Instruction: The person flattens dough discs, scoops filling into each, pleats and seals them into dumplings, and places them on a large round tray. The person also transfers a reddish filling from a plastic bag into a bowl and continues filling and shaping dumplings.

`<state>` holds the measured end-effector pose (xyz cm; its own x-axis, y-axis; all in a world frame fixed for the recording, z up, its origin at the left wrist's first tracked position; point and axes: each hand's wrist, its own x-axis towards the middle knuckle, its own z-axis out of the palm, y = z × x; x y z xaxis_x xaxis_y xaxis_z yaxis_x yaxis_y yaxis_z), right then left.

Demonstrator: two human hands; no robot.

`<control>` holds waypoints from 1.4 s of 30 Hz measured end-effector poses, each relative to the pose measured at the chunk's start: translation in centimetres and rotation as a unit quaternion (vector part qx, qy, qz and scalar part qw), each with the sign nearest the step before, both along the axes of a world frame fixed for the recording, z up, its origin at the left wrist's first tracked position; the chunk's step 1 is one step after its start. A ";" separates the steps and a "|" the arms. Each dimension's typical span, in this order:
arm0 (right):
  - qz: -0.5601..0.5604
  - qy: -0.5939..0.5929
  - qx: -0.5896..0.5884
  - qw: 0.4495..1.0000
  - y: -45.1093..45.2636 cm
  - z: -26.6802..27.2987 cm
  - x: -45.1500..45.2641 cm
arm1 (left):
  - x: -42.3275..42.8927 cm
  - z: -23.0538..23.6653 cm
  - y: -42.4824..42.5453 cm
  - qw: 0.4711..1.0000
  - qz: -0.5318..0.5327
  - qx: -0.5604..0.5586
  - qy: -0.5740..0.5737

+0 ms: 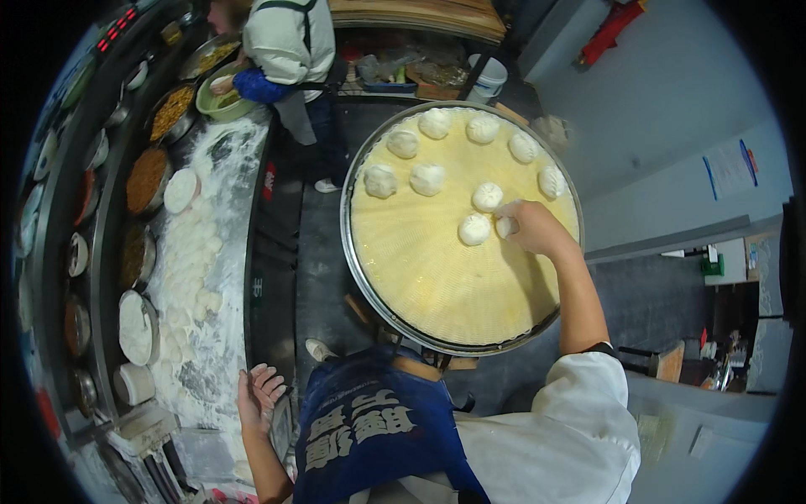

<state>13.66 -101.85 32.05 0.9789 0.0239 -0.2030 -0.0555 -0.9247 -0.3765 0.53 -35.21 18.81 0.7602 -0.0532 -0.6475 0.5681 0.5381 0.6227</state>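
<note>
A large round steamer tray lined with pale yellow mesh cloth lies before me, bearing several pleated white buns. My right hand reaches over it with its fingers around one bun, which touches or nearly touches the cloth. Close beside that bun are two more, one pleated bun and another. Other buns, such as this one, stand along the far side of the tray. My left hand is raised near the corner of the floured worktop, palm up, fingers slightly curled, floury, and holding nothing.
On the left, a worktop carries flour and many dough pieces. Bowls of filling line its far edge. A co-worker in a white top reaches into a green bowl. A white bucket stands beyond the tray.
</note>
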 end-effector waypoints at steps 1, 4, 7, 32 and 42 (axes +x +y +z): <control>0.017 -0.001 -0.007 1.000 -1.4 -1.7 0.2 | -0.8 -0.9 0.5 1.000 0.005 0.006 0.017; 0.042 -0.041 -0.037 0.998 -1.5 -2.4 0.4 | -5.8 -4.0 3.9 0.995 0.072 0.006 0.073; 0.041 -0.038 -0.033 0.998 -0.5 -2.0 -1.6 | -8.9 -6.8 7.0 0.985 0.075 0.081 0.136; -0.043 0.011 0.448 0.893 55.2 1.2 10.1 | 21.6 -16.5 26.4 0.875 -0.056 0.480 -0.027; 0.107 0.089 0.454 0.880 69.6 2.8 20.0 | 32.1 -22.9 28.0 0.700 0.084 0.710 -0.003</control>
